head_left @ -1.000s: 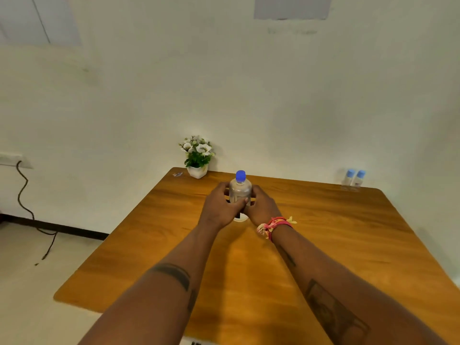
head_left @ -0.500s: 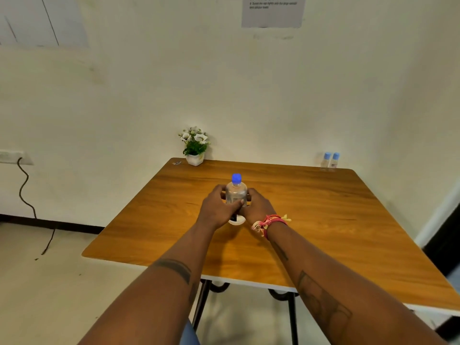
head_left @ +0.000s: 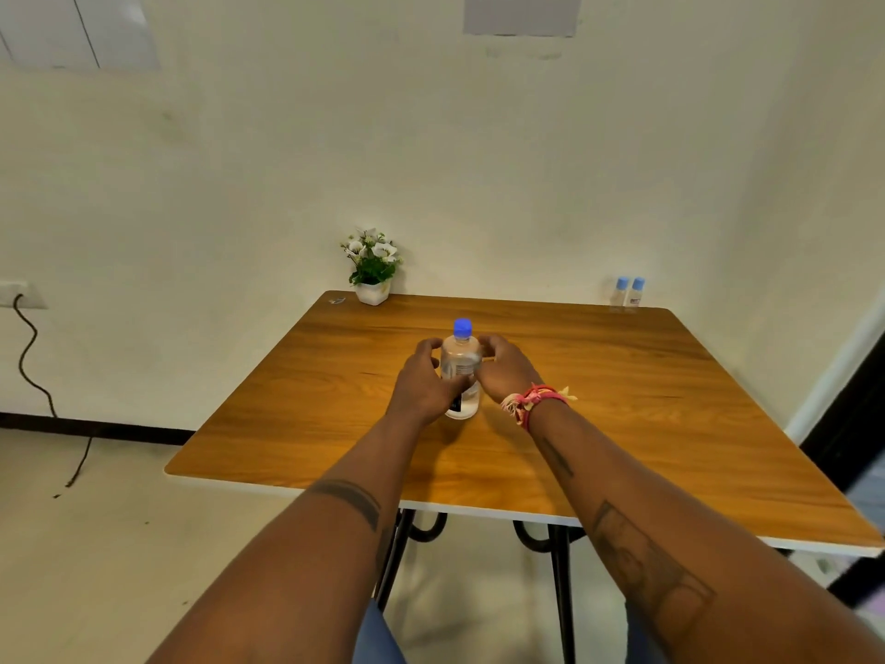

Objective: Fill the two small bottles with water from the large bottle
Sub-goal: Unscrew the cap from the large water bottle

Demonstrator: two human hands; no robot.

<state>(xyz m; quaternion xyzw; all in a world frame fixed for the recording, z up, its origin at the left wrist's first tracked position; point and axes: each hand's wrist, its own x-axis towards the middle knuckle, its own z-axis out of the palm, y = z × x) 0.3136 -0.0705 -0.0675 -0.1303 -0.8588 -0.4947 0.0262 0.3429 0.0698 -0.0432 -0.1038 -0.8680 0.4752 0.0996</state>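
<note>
The large clear bottle (head_left: 460,364) with a blue cap stands upright in the middle of the wooden table (head_left: 622,424). My left hand (head_left: 424,383) wraps its left side and my right hand (head_left: 505,369) cups its right side. The cap is on. Two small bottles (head_left: 628,292) with light blue caps stand side by side at the far right corner of the table, against the wall, well beyond my hands.
A small white pot of white flowers (head_left: 372,268) stands at the table's far left corner. The wall runs just behind the table's far edge. A black cable (head_left: 33,376) hangs from a wall socket at the left. Black table legs show below the near edge.
The view has pulled back from the table, so more of its near edge and legs show. Both hands stay around the large bottle, which stands in the same spot.
</note>
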